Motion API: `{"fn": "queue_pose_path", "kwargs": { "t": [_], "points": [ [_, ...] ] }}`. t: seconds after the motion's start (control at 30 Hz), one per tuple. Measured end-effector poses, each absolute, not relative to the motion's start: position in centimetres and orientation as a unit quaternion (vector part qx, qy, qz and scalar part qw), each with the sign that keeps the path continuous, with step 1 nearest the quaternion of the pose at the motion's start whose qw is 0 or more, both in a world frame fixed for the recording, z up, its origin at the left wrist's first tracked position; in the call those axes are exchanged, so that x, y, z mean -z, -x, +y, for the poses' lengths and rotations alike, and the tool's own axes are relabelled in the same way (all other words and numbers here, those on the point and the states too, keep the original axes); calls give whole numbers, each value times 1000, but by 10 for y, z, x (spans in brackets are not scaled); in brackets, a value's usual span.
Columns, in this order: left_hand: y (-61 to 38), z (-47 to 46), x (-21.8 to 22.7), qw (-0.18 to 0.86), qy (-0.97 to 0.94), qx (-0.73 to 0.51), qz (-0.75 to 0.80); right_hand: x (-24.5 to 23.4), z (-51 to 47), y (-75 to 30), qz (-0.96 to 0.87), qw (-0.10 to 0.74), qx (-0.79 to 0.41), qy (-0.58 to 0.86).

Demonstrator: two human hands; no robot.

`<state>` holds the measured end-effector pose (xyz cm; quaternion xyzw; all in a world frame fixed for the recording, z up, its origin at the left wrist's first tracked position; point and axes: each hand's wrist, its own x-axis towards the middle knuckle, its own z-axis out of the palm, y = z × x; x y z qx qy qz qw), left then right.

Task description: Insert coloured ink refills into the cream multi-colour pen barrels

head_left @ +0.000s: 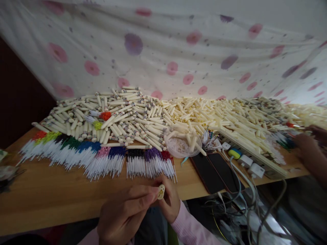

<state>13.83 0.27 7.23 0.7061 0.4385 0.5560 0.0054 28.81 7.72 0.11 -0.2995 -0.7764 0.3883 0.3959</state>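
Note:
Close to the table's front edge, my right hand is closed around a cream pen barrel, its open end with small holes facing me. My left hand is pinched, its fingertips at the side of that end; whatever they hold is hidden. Beyond my hands lie rows of white pen refills sorted by tip colour: orange, yellow-green, green, blue, pink, black, purple and red among them. Behind the refills is a heap of cream pens with dark bands near their ends.
A clear plastic bowl holds cream barrels and small translucent parts. Two phones lie beside a power strip with chargers and cables. More cream barrels are piled behind. Another person's hand is at the far right.

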Motion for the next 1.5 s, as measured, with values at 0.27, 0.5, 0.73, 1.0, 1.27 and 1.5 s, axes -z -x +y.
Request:
{"fn": "queue_pose_path", "kwargs": {
  "t": [0.27,0.5,0.73,1.0,1.27,1.5],
  "points": [
    [-143,6,-70,61,-686,-594,416,-4,79,-289,-773,389,-403,298],
    [-141,16,-69,101,-608,-645,451,6,82,-290,-777,400,-376,309],
    [-134,28,-69,238,-504,-697,451,5,86,-288,-779,402,-346,334],
    [-123,33,-69,281,-458,-690,485,2,89,-285,-771,439,-328,325],
    [-119,35,-63,339,-423,-692,476,-1,86,-286,-766,469,-309,312],
    [-121,39,-69,303,-501,-619,524,1,86,-287,-769,460,-309,318]
  ]
}}
